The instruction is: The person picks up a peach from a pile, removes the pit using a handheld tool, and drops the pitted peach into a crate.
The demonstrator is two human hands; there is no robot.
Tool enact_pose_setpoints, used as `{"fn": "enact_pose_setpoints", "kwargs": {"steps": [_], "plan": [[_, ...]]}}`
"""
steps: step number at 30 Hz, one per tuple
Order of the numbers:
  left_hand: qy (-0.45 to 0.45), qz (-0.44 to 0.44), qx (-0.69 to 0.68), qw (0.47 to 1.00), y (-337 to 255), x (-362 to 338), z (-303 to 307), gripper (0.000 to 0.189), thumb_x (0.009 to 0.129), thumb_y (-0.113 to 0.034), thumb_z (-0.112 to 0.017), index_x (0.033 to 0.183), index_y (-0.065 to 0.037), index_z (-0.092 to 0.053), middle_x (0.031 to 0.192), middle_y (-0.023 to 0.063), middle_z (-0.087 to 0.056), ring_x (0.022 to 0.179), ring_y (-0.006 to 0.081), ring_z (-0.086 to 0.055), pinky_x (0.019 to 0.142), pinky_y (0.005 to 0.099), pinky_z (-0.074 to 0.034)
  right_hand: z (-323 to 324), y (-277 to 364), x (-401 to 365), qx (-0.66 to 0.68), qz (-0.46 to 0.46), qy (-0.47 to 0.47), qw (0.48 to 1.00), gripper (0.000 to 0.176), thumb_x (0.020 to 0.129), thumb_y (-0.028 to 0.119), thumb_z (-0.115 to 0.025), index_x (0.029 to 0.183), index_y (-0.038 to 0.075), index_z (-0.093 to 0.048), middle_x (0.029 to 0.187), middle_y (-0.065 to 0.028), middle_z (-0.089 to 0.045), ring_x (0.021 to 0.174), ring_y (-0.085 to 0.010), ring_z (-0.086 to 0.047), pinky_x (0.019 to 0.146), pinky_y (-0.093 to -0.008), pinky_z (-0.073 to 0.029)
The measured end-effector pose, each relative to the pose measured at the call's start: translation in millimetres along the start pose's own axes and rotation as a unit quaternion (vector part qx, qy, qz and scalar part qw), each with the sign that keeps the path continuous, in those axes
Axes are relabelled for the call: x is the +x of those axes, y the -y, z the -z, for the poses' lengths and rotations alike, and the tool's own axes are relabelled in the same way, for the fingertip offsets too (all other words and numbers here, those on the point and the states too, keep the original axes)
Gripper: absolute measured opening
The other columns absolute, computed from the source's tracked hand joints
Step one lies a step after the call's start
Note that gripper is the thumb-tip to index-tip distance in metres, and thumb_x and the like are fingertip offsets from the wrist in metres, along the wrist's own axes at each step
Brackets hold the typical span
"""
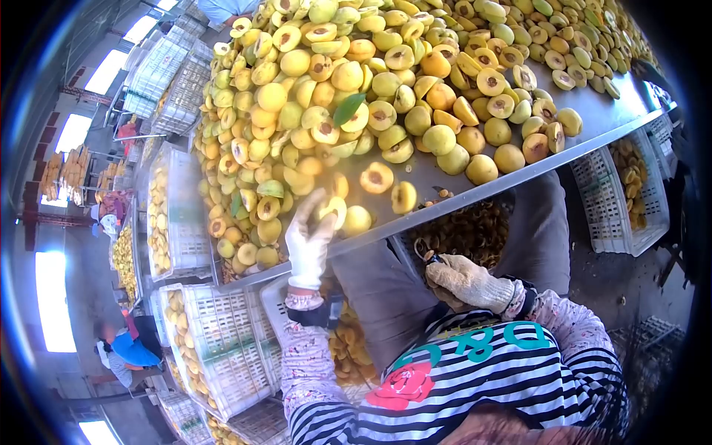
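Observation:
My left hand, in a white glove, is at the table's near edge with its fingers apart. Beside its fingertips is a cut yellow peach half; the fingers are slightly blurred and no firm grip shows. Another peach half and a whole-looking peach lie close by. Over my lap, my right hand, in a beige glove, is closed round a small pitting tool with a dark handle and a curved metal loop. Its blade end points up and left, away from the fruit.
A metal table carries a large heap of halved peaches. Below its edge, a container holds brown pits. White crates of fruit stand left and right. Another person sits far left.

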State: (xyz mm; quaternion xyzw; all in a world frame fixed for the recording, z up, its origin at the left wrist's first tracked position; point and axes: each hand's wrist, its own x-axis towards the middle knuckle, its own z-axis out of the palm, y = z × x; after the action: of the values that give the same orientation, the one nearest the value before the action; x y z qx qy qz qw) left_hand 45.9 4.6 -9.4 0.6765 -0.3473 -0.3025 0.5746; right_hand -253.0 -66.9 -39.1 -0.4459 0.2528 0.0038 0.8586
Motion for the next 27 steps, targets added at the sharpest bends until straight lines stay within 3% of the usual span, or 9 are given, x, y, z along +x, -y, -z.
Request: {"fn": "enact_pose_setpoints", "kwargs": {"steps": [4,7,9,12,17,21,25,26,27], "plan": [[-0.011,0.033,-0.250,0.968,5,-33,-44,0.033,0.096,-0.010,-0.066,0.128,-0.001,-0.062,0.119,0.0107,-0.067,0.099,0.0182,-0.067,0.085,0.0305,-0.059,-9,12,-4,0.001,0.021,0.013,1.000,0.030,0.102,0.039,-0.053,0.090,0.012,-0.053,0.060,0.0033,-0.046,0.046,-0.0083,-0.041,0.042,-0.0260,-0.031],[0.099,0.120,-0.346,0.925,14,-52,-73,0.038,0.107,-0.037,-0.044,0.125,-0.005,-0.055,0.115,0.0151,-0.065,0.104,0.0287,-0.066,0.084,0.0412,-0.059,-18,12,-3,0.004,0.050,0.043,0.998,0.031,0.102,0.040,-0.054,0.093,0.011,-0.056,0.062,0.0037,-0.047,0.047,-0.0080,-0.041,0.043,-0.0253,-0.031],[0.095,0.148,-0.421,0.890,1,-71,-100,0.045,0.108,-0.041,-0.040,0.129,-0.004,-0.053,0.125,0.0190,-0.061,0.115,0.0330,-0.061,0.096,0.0478,-0.054,-23,15,-4,-0.015,0.023,0.006,1.000,0.035,0.101,0.043,-0.055,0.094,0.009,-0.057,0.062,0.0036,-0.047,0.049,-0.0079,-0.043,0.044,-0.0252,-0.032],[0.082,0.093,-0.411,0.903,3,-81,-116,0.049,0.107,-0.039,-0.043,0.136,-0.001,-0.051,0.130,0.0182,-0.060,0.117,0.0319,-0.061,0.103,0.0449,-0.050,-18,12,-2,-0.086,-0.017,-0.053,0.995,0.038,0.101,0.046,-0.055,0.105,0.009,-0.062,0.064,0.0030,-0.052,0.053,-0.0086,-0.048,0.048,-0.0260,-0.038],[0.048,0.041,-0.356,0.932,25,-86,-111,0.048,0.107,-0.037,-0.045,0.137,0.000,-0.053,0.133,0.0176,-0.059,0.119,0.0280,-0.059,0.102,0.0401,-0.050,-24,3,10,-0.148,-0.012,-0.105,0.983,0.045,0.100,0.046,-0.055,0.117,0.006,-0.064,0.084,-0.0059,-0.065,0.076,-0.0167,-0.062,0.071,-0.0318,-0.050],[-0.041,0.004,-0.279,0.959,15,-87,-115,0.044,0.102,-0.038,-0.055,0.121,0.002,-0.061,0.119,0.0118,-0.064,0.108,0.0183,-0.060,0.093,0.0298,-0.049,-31,-8,30,-0.195,0.036,-0.114,0.973,0.045,0.100,0.042,-0.057,0.122,0.003,-0.063,0.103,-0.0140,-0.071,0.096,-0.0242,-0.067,0.089,-0.0367,-0.051],[-0.010,-0.093,-0.192,0.977,12,-85,-103,0.057,0.098,-0.051,-0.057,0.111,0.004,-0.062,0.111,0.0116,-0.065,0.100,0.0198,-0.061,0.091,0.0307,-0.047,-30,-22,38,-0.211,0.146,-0.059,0.965,0.038,0.101,0.034,-0.058,0.122,0.003,-0.063,0.102,-0.0157,-0.071,0.097,-0.0247,-0.067,0.090,-0.0365,-0.051],[-0.021,-0.033,-0.234,0.972,3,-88,-103,0.061,0.098,-0.053,-0.056,0.109,0.006,-0.062,0.110,0.0131,-0.066,0.100,0.0209,-0.061,0.091,0.0321,-0.048,-35,-16,35,-0.190,0.168,-0.054,0.966,0.038,0.100,0.034,-0.058,0.121,0.002,-0.064,0.100,-0.0154,-0.070,0.094,-0.0231,-0.066,0.089,-0.0358,-0.051],[-0.019,-0.064,-0.225,0.972,-5,-89,-104,0.058,0.101,-0.050,-0.050,0.110,0.005,-0.062,0.109,0.0138,-0.066,0.100,0.0213,-0.061,0.092,0.0328,-0.048,-36,-14,34,-0.192,0.145,-0.034,0.970,0.038,0.100,0.034,-0.059,0.119,0.002,-0.064,0.099,-0.0150,-0.070,0.093,-0.0227,-0.066,0.087,-0.0356,-0.051]]}}
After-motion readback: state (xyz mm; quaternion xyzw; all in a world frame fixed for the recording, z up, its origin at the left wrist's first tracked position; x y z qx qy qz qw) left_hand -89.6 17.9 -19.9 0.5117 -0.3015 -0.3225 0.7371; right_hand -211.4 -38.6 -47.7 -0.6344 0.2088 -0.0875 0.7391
